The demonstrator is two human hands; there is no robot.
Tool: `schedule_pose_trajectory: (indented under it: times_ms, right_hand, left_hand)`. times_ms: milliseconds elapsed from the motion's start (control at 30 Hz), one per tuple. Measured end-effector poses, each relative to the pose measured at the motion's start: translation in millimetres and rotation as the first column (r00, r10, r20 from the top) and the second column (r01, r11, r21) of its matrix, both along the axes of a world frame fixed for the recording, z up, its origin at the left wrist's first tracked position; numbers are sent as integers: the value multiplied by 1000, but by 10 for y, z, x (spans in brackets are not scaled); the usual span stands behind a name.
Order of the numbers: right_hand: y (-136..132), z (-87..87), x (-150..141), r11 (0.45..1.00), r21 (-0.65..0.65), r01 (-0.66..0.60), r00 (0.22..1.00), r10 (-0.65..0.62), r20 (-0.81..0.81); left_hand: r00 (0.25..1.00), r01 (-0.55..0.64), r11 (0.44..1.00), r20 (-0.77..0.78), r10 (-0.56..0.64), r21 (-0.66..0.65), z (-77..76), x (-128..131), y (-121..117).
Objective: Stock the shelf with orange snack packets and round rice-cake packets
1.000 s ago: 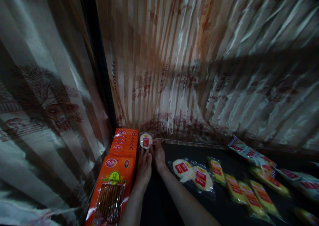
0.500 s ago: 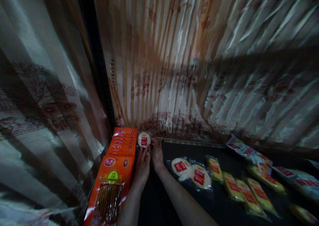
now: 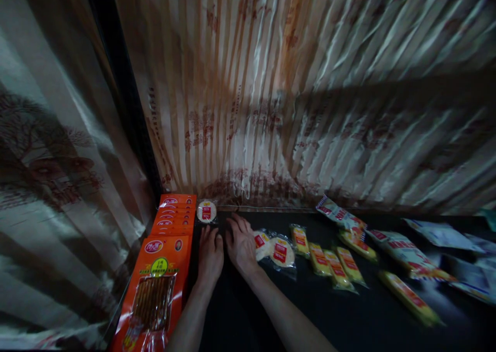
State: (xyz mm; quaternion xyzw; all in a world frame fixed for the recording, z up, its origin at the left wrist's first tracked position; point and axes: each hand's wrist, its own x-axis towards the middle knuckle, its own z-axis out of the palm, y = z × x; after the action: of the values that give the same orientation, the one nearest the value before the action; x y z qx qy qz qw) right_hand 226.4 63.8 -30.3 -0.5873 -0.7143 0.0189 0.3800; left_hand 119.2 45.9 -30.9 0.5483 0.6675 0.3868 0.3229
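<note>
Left hand (image 3: 211, 251): nothing seen in its grasp; palm down, fingers loosely extended, tips just short of the small round packet. Contact with the dark surface (image 3: 236, 310): cannot tell.
Right hand (image 3: 242, 243): looks empty, fingers spread a little and pointing at the hanging sheet (image 3: 240, 135). Its outer side overlaps the paired round packets in view; whether it touches them, cannot tell.
Round packet (image 3: 206, 211): face up at the back edge, just right of the orange row. Light fingertip pressure on the clear wrapper would suit best; a hard push could crumple the film or crack what looks like a thin, brittle disc.
Paired round packets (image 3: 281, 252): lying beside the right hand, wrappers close together. Lift that wrist before moving sideways, or it may drag them.
Orange packets (image 3: 170, 215): overlapping row left of the left hand, backs toward the dark post (image 3: 127, 83). Keep the knuckles off their edges; a nudge could skew the line.
Yellow packets (image 3: 338, 272): scattered farther right, at mixed angles.
Printed bags (image 3: 406, 254): loose at far right, well apart from both hands.
</note>
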Motion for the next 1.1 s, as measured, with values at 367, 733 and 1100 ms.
schedule_pose_trajectory:
  times_ms: [367, 733, 1100]
  right_hand:
    - [-481, -63, 728, 965, -72, 250, 958, -236, 161]
    - [-797, -67, 680, 954, -218, -204, 979, 201, -40]
    - [-950, -182, 738, 953, -251, -169, 935, 75, -345]
  left_hand:
    - [895, 345, 938, -311, -319, 32, 61, 246, -444]
    - [897, 379, 920, -283, -339, 101, 8, 291, -674]
    - [876, 380, 920, -354, -327, 91, 27, 204, -863]
